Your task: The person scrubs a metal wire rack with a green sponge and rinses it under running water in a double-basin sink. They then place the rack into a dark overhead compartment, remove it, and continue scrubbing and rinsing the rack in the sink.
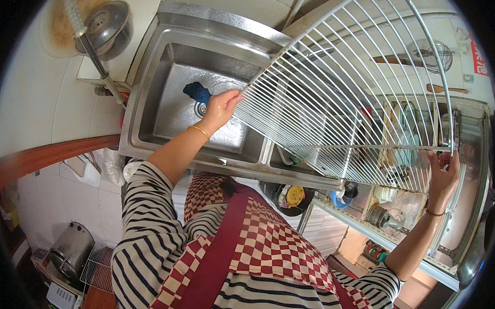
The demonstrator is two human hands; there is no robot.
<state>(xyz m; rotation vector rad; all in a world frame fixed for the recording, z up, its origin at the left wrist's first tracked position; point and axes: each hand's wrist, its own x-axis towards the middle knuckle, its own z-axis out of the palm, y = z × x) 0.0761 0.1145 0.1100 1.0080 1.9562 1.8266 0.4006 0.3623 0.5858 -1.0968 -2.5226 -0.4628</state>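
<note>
A large white wire rack (311, 107) is held up in both hands, tilted over the right part of a stainless steel double sink. My left hand (221, 108) grips its near left corner above the left basin (168, 120). At the far right, my right hand (442, 176) holds the rack's edge, its fingers partly hidden by the wires. A dark blue cloth (197, 92) lies in the left basin beside the drain (201, 109), and the basin's bottom is wet. The right basin shows partly through the rack's bars.
A metal pan with a lid (104, 28) sits on the left counter, near a long-handled tool (92, 53). Metal shelving (429, 97) with dishes stands at the right. A whisk (436, 56) and a wooden utensil (447, 89) hang on the wall. Below the sink is a yellow object (294, 196).
</note>
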